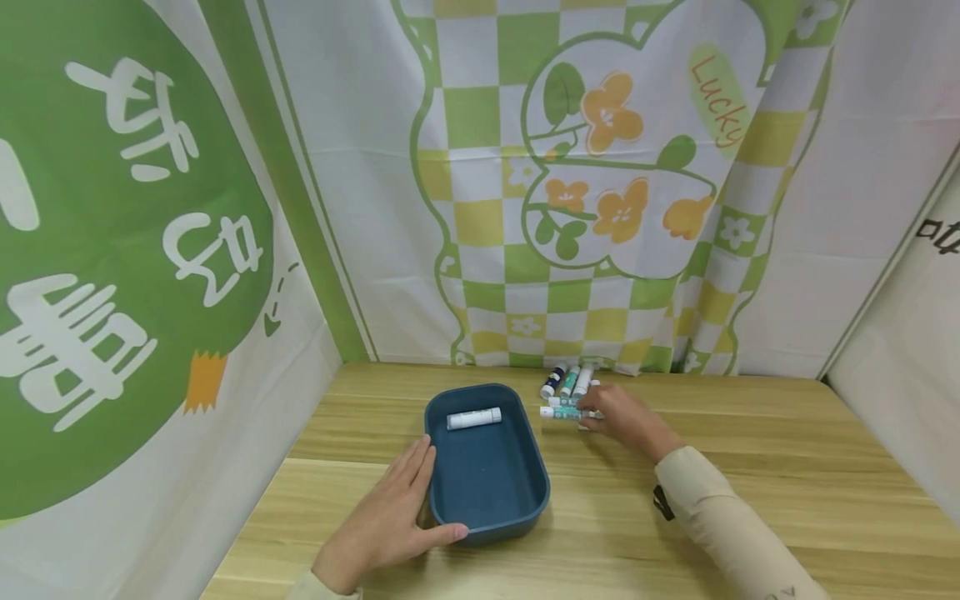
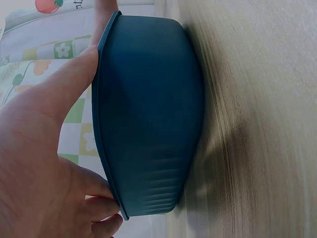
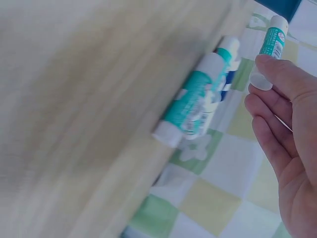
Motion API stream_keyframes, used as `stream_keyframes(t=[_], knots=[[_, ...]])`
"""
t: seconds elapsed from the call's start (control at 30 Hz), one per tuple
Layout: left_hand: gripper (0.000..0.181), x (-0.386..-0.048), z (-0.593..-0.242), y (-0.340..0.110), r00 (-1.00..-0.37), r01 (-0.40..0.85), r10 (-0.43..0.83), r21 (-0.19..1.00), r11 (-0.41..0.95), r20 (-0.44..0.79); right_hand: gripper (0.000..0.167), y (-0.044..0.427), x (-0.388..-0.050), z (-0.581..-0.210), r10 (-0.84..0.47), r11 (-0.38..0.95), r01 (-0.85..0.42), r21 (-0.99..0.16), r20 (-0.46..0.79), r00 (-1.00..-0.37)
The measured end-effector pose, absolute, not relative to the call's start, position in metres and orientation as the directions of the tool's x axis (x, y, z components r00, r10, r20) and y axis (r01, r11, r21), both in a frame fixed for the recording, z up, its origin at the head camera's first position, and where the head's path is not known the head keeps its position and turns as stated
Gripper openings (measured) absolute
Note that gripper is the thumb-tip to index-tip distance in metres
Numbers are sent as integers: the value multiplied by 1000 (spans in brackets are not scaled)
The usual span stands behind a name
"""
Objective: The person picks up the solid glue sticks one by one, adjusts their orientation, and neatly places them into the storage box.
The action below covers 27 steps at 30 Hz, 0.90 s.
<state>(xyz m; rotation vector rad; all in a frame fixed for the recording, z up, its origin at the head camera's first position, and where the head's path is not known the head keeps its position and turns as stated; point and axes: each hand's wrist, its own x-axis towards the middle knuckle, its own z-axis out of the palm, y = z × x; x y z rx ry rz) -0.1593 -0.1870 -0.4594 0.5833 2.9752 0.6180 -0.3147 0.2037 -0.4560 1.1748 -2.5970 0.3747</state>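
Note:
My left hand (image 1: 390, 504) rests against the left side of a dark blue bin (image 1: 536, 492). Its straight fingers touch the side and its thumb lies on the near rim; the left wrist view shows the hand along the rim of the bin (image 2: 148, 109). A white glue stick (image 1: 474, 418) lies inside at the far end. To the right of the bin, my right hand (image 1: 618, 417) pinches a teal-and-white glue stick (image 3: 273, 42) between thumb and fingers, above the table. Several more glue sticks (image 3: 190, 101) lie close by, partly hidden behind one another.
The wooden table (image 1: 675, 517) runs back to a fabric curtain (image 1: 555, 308) with a green and yellow check. At its back edge lie a dark blue tube (image 1: 553, 381) and a white tube (image 1: 583, 380). Printed fabric also hangs at both sides.

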Motion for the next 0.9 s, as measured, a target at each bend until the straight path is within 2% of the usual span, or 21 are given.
stream_keyframes(t=[0.4, 0.9], knots=[[121, -158, -460, -188, -928, 353, 372, 385, 853, 26, 16, 168, -313, -419, -695, 662, -726, -184, 212, -687], [121, -159, -459, -187, -926, 360, 376, 376, 854, 34, 13, 128, -314, -403, -765, 594, -800, -90, 244, -596]])
